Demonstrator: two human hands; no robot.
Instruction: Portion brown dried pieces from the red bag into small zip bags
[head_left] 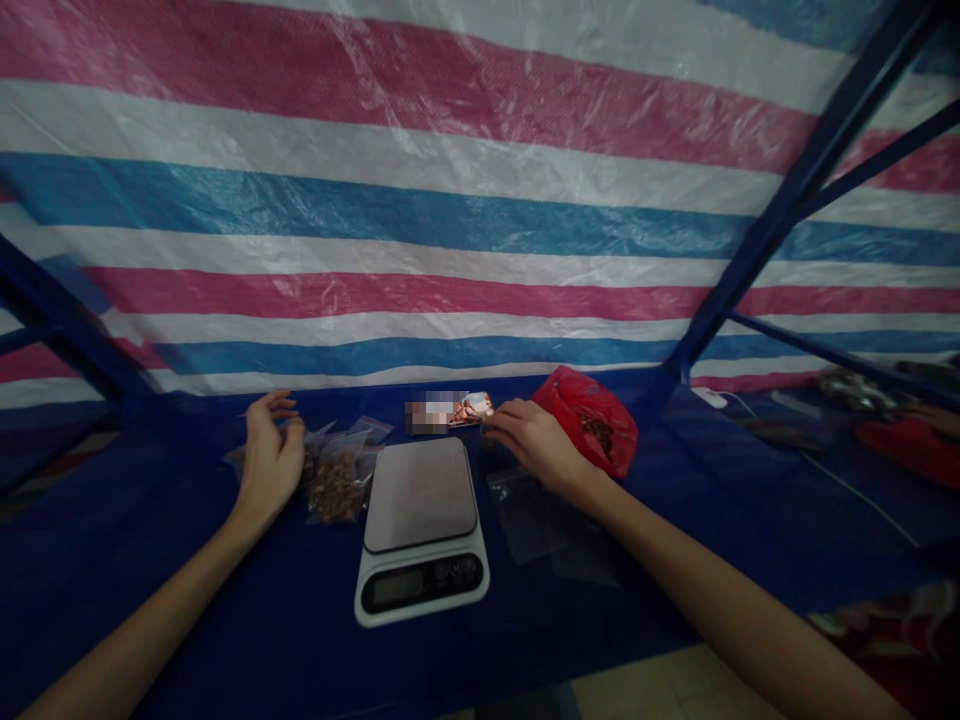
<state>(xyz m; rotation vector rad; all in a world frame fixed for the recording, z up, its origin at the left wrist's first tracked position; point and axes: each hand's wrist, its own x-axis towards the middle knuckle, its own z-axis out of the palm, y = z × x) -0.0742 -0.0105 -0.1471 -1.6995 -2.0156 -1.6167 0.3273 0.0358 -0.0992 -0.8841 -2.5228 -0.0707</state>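
My left hand is at the left with its fingers stretched out and thumb apart, its edge against clear bags filled with brown dried pieces. A white kitchen scale with a dark display sits between my hands, and nothing lies on its plate. My right hand reaches inward over clear flat zip bags, fingers extended and slightly bent; its thumb is hidden. Just behind my right wrist, a red plastic bag gapes and shows brown pieces inside. Near my right fingertips lies a printed card, partly blurred out.
Everything stands on a blue tabletop. Blue metal frame bars rise at both sides, and a striped plastic sheet hangs behind. At the far right are a white cord, another red bag and part of another person's hand.
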